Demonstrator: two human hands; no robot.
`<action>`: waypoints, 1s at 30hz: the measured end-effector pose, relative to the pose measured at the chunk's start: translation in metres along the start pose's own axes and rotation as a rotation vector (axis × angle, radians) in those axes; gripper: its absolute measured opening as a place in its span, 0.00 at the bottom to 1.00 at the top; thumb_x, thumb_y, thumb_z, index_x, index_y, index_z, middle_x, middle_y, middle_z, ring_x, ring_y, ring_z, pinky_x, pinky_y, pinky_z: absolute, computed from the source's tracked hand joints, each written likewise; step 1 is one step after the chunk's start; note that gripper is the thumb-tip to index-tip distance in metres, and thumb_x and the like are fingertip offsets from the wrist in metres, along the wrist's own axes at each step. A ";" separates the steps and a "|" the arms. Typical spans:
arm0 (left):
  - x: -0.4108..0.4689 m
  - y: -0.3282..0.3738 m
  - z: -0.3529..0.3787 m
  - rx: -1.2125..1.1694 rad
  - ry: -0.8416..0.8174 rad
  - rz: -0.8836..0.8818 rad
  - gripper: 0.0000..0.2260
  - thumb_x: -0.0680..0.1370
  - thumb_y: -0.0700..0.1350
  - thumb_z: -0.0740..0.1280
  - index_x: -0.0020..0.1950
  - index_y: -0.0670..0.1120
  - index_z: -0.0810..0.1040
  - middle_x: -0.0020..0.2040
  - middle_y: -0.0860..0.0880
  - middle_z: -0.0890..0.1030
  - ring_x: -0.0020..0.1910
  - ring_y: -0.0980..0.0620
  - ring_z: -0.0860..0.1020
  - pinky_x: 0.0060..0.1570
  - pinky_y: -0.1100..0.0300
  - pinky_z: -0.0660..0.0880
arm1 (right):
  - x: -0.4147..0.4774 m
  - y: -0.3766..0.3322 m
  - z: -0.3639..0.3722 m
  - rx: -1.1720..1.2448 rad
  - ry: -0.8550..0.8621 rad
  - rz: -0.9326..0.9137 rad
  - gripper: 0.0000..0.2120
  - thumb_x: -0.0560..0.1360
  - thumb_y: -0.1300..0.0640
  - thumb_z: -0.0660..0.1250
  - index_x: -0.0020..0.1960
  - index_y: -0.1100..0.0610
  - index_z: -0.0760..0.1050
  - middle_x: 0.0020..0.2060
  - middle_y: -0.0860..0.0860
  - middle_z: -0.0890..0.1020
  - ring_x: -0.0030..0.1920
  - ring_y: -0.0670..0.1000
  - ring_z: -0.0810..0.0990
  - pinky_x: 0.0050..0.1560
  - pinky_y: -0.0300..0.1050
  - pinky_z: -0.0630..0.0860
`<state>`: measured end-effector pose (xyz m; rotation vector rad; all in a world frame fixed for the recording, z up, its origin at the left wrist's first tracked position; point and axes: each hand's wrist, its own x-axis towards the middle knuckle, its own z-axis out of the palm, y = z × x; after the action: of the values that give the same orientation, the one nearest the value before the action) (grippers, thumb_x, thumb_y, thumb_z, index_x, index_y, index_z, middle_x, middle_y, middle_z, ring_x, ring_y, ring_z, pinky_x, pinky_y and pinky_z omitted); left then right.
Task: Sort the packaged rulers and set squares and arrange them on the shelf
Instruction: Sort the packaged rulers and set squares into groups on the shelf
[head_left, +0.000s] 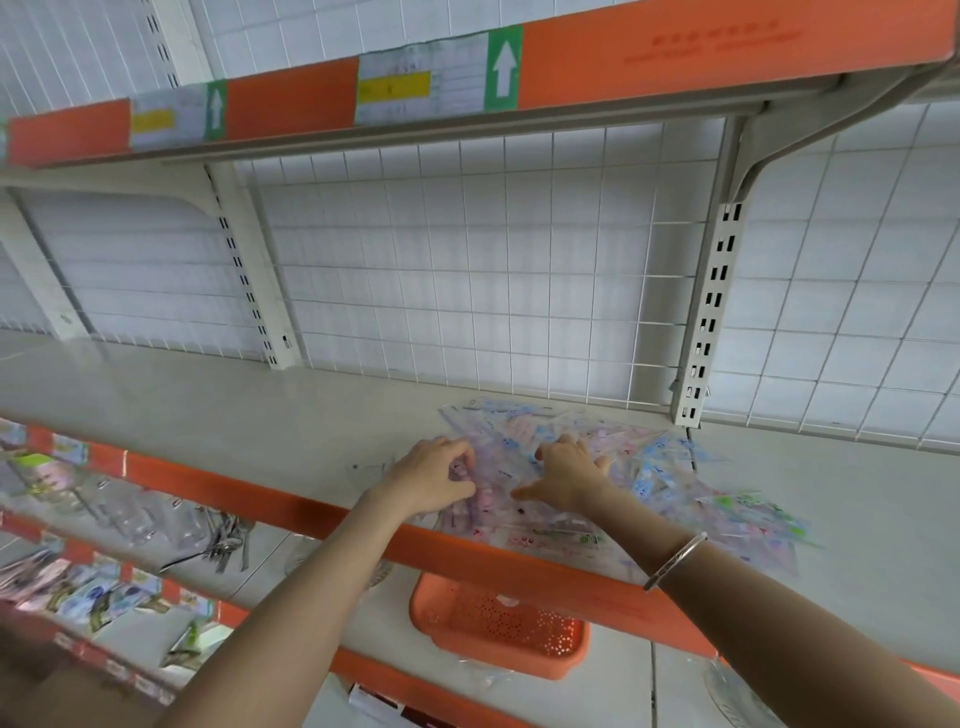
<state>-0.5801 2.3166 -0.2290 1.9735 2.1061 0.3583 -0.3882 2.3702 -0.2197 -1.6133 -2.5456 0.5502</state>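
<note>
A loose pile of packaged rulers and set squares (660, 483) in clear plastic sleeves lies on the grey shelf (218, 410), spreading from the middle toward the right. My left hand (434, 478) sits at the pile's left edge with its fingers curled round a pink-printed packet (480, 501). My right hand (566, 473) lies on top of the pile just to the right, fingers spread and pressing into the packets, thumb pointing left. A bangle is on the right wrist. The packets under both hands are hidden.
An orange price rail (249, 493) edges the shelf front. An upper shelf (467, 83) hangs overhead. White wire grid forms the back. Below stand an orange perforated basket (498, 629), metal utensils (223, 545) and packaged goods (78, 597) at the left.
</note>
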 end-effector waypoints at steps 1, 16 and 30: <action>-0.001 -0.001 0.000 0.013 0.002 -0.009 0.10 0.73 0.50 0.67 0.52 0.52 0.74 0.60 0.50 0.74 0.61 0.48 0.70 0.59 0.53 0.69 | 0.000 -0.001 0.000 0.000 0.000 0.008 0.28 0.71 0.40 0.69 0.61 0.59 0.73 0.69 0.58 0.64 0.70 0.59 0.61 0.70 0.65 0.55; -0.001 0.026 0.004 0.138 -0.042 0.025 0.25 0.77 0.51 0.63 0.74 0.55 0.64 0.74 0.52 0.66 0.72 0.49 0.63 0.68 0.51 0.62 | 0.002 0.009 -0.014 0.394 -0.006 0.066 0.08 0.68 0.64 0.74 0.40 0.68 0.77 0.35 0.59 0.79 0.34 0.50 0.73 0.38 0.44 0.74; 0.006 0.043 0.006 -0.200 0.073 -0.059 0.09 0.77 0.43 0.65 0.56 0.47 0.79 0.57 0.48 0.79 0.52 0.50 0.78 0.52 0.59 0.72 | 0.006 0.033 -0.019 0.681 0.094 0.123 0.08 0.74 0.65 0.67 0.36 0.64 0.79 0.33 0.57 0.83 0.24 0.45 0.74 0.26 0.34 0.70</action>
<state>-0.5382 2.3258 -0.2202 1.8065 2.0759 0.6125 -0.3573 2.3929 -0.2142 -1.4778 -1.8801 1.1600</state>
